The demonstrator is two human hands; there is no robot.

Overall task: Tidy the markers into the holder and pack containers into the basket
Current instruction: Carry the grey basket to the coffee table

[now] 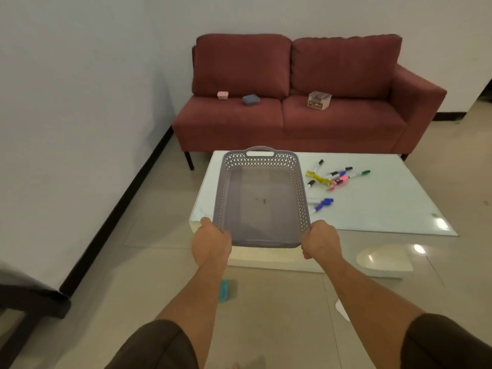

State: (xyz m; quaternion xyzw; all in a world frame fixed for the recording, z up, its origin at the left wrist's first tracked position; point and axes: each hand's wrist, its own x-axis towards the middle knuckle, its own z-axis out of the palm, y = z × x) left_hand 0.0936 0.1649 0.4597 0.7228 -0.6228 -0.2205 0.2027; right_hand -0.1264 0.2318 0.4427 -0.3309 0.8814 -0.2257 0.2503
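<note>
Holding the grey perforated basket (223, 187) by its two near corners: left hand (211, 243) and right hand (320, 242), fingers of both clenched round the rim. Basket is empty, over the near-left part of the white surface (386, 203), its near end past the edge.

Judgement: keep it level and push it forward of the fingers until fully supported. Markers (335, 178) lie ahead and right of the right-hand fingers, the nearest just beside the basket wall; avoid them. Open room lies further right.

Pink box (222, 95), blue box (250, 99) and clear box (319, 100) sit well ahead on the sofa (292, 121). Marker holder not identified.
</note>
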